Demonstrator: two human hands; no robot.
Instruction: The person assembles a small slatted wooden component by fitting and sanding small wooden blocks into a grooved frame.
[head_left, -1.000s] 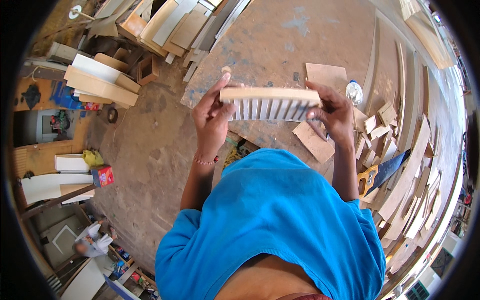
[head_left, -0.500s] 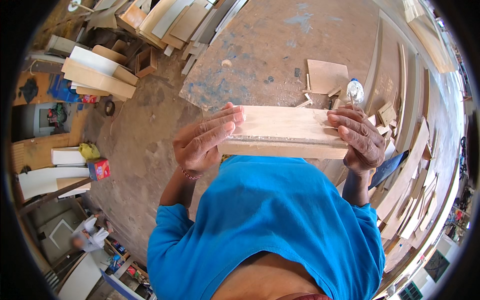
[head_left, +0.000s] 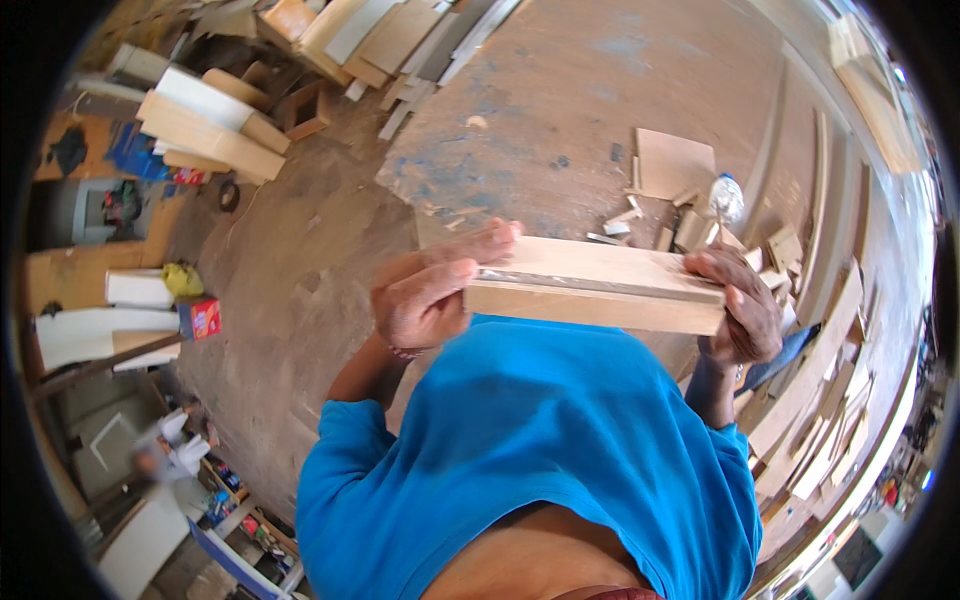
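wooden piece (head_left: 600,305): where, and how gripped?

held before the blue shirt (head_left: 540,430), left hand (head_left: 425,300) and right hand (head_left: 745,308) clamped on opposite ends, likely for balance, leaving its middle uncovered.

beyond?

offcuts (head_left: 787,246) on the worktop (head_left: 560,100).

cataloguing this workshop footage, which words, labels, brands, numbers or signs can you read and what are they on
No text is clear enough to quote.
Small red-and-blue rectangular box: pale marks on its red side, too small and blurred to read.
Clear, rounded bottle with a blue cap: no readable text.
Long, pale, rectangular wooden piece: no writing visible on the faces in view.
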